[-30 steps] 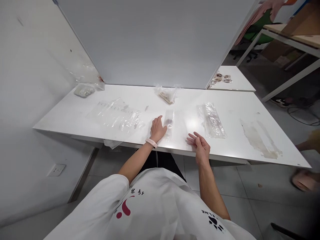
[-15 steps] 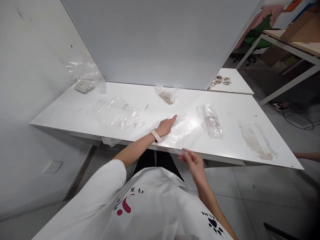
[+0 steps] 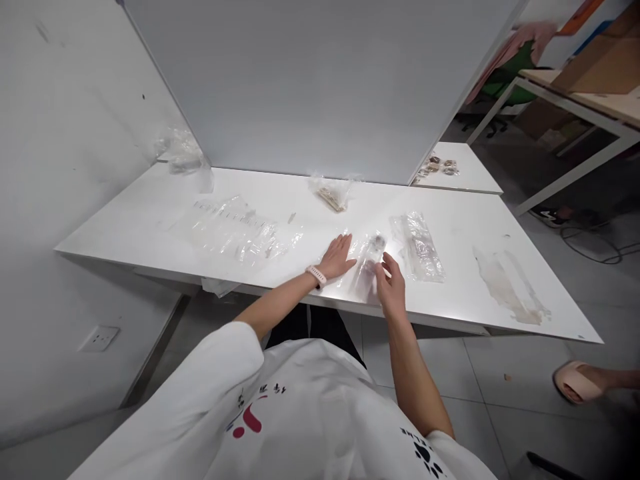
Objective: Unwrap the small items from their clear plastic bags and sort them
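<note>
My left hand [image 3: 338, 257] lies flat, palm down, fingers apart, on the near part of the white table [image 3: 150, 227], its fingertips at the left edge of a small clear plastic bag [image 3: 369, 261]. A pale pink band circles that wrist. My right hand [image 3: 391, 288] rests on the bag's right side with fingers spread, touching the plastic; whether it grips the bag cannot be told. The bag lies flat between both hands with something small and dark near its far end.
A loose spread of clear bags [image 3: 233, 227] lies left. A filled clear bag [image 3: 419, 245] sits just right of my hands, another [image 3: 332, 192] by the grey partition [image 3: 320, 87]. A stain [image 3: 510, 283] marks the table's right. Another person's foot [image 3: 580, 381] is on the floor.
My right hand rose from below the table edge onto the clear bag. My left hand drew back and flattened beside it. The bag now lies between both hands.
</note>
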Demonstrator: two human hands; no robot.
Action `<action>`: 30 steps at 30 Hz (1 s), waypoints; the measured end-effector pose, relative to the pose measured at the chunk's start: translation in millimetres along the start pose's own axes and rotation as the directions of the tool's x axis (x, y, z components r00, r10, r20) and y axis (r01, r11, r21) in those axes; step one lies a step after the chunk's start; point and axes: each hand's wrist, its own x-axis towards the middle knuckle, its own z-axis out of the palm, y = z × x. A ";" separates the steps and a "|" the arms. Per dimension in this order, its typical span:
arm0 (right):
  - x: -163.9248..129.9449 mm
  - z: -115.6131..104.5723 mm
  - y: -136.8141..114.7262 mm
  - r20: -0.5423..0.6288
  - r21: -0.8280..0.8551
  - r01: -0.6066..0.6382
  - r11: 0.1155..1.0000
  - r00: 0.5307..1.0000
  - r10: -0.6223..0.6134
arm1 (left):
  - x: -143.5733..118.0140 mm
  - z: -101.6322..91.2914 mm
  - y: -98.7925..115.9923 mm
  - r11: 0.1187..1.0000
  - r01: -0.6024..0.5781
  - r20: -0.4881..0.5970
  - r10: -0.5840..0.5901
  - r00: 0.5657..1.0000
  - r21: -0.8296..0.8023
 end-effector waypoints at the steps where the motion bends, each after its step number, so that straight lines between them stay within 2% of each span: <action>1: 10.2 6.9 8.4 0.011 -0.060 0.018 0.998 1.000 -0.018 | -11.4 6.2 0.3 0.999 0.033 -0.002 -0.033 0.999 0.007; 4: 25.7 29.6 20.9 0.149 -0.293 0.193 0.936 0.977 -0.155 | -42.3 13.2 0.4 0.993 0.083 -0.039 -0.080 0.996 0.085; 6: 25.0 44.2 17.1 0.239 -0.447 0.308 0.840 0.946 -0.219 | -56.5 10.6 -0.5 0.982 0.153 -0.051 -0.148 0.988 0.114; 8: 19.8 55.7 5.2 0.308 -0.567 0.375 0.733 0.922 -0.234 | -65.2 6.4 -3.7 0.970 0.206 -0.048 -0.201 0.978 0.131; 10: 14.4 62.7 -10.8 0.384 -0.647 0.428 0.631 0.898 -0.216 | -70.6 3.0 -10.2 0.966 0.217 -0.042 -0.214 0.976 0.138; 13: 11.9 65.1 -32.4 0.496 -0.712 0.484 0.508 0.859 -0.123 | -77.5 0.5 -22.7 0.967 0.207 -0.062 -0.200 0.978 0.146; 17: 15.4 60.9 -47.1 0.541 -0.769 0.490 0.411 0.841 0.010 | -85.5 -0.1 -32.8 0.959 0.223 -0.114 -0.205 0.972 0.175; 21: 11.8 62.6 -55.1 0.607 -0.755 0.543 0.369 0.791 0.078 | -87.6 0.5 -33.2 0.955 0.223 -0.129 -0.201 0.971 0.194; 23: 8.9 65.6 -59.5 0.604 -0.761 0.536 0.366 0.791 0.099 | -87.2 1.0 -33.0 0.954 0.222 -0.133 -0.198 0.971 0.200; 25: 9.2 64.1 -62.7 0.581 -0.763 0.498 0.412 0.808 0.100 | -87.2 1.3 -33.3 0.954 0.222 -0.143 -0.196 0.970 0.203; 27: 13.8 52.8 -61.8 0.560 -0.750 0.459 0.476 0.824 0.087 | -88.0 1.3 -34.3 0.953 0.220 -0.154 -0.191 0.969 0.207; 30: 22.7 16.5 -47.3 0.527 -0.729 0.407 0.550 0.847 0.072 | -90.0 0.6 -36.1 0.953 0.218 -0.152 -0.188 0.970 0.212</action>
